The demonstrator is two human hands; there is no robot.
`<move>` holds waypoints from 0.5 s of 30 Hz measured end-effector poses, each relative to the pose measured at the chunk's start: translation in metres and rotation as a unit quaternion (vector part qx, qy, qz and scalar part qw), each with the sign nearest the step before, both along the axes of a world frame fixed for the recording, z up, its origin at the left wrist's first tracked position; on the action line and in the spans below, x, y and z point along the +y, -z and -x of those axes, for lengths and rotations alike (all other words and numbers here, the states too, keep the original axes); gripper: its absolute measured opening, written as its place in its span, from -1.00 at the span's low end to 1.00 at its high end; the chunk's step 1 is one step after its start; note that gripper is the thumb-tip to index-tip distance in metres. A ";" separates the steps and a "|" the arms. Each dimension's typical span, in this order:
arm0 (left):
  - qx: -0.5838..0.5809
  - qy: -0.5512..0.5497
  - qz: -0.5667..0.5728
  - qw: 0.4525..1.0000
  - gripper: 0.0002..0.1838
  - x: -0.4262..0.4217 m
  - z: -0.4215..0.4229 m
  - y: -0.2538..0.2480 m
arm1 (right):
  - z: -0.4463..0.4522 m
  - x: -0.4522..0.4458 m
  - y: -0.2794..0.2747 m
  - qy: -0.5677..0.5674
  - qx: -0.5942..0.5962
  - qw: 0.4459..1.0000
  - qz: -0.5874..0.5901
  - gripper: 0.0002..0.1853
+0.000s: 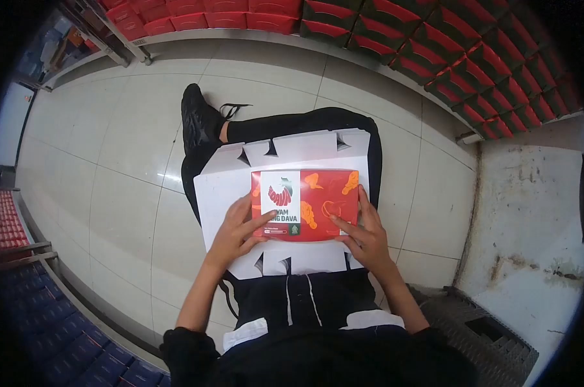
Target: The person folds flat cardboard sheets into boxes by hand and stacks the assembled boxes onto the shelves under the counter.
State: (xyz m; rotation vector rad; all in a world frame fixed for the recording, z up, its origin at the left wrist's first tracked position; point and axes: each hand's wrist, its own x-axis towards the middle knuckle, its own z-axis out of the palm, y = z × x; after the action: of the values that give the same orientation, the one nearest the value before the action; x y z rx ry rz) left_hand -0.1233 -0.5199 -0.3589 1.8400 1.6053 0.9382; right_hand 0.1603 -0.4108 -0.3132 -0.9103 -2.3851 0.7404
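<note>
A closed red cardboard food box (318, 205) with a white label panel and orange pictures is between my two hands, above my lap. My left hand (236, 232) grips its left end, with a finger lying over the printed top. On the right end my right hand (364, 233) holds it the same way, fingers over the top and along the side. Under the box lie flat white cardboard box blanks (224, 187) with notched edges, spread across my legs. How many blanks are stacked there I cannot tell.
Red boxes (227, 19) and dark green-and-red boxes (460, 71) fill a rack ahead. Dark blue boxes (53, 329) and small red boxes (11, 222) stand at the left. A dark woven plastic piece (460, 322) is on the right, beside a stained white wall (531, 238). The floor is tiled (111, 142).
</note>
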 end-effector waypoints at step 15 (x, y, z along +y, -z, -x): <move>0.276 0.094 0.032 0.956 0.11 0.066 -0.041 -0.080 | 0.043 0.026 -0.034 -0.190 -0.195 0.954 -0.126 -0.21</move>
State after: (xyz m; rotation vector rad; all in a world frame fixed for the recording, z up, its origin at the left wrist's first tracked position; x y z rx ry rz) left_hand -0.0827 -0.4541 -0.2791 2.2900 1.6927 0.2910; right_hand 0.1177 -0.3847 -0.2787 -0.5310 -2.9717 0.3940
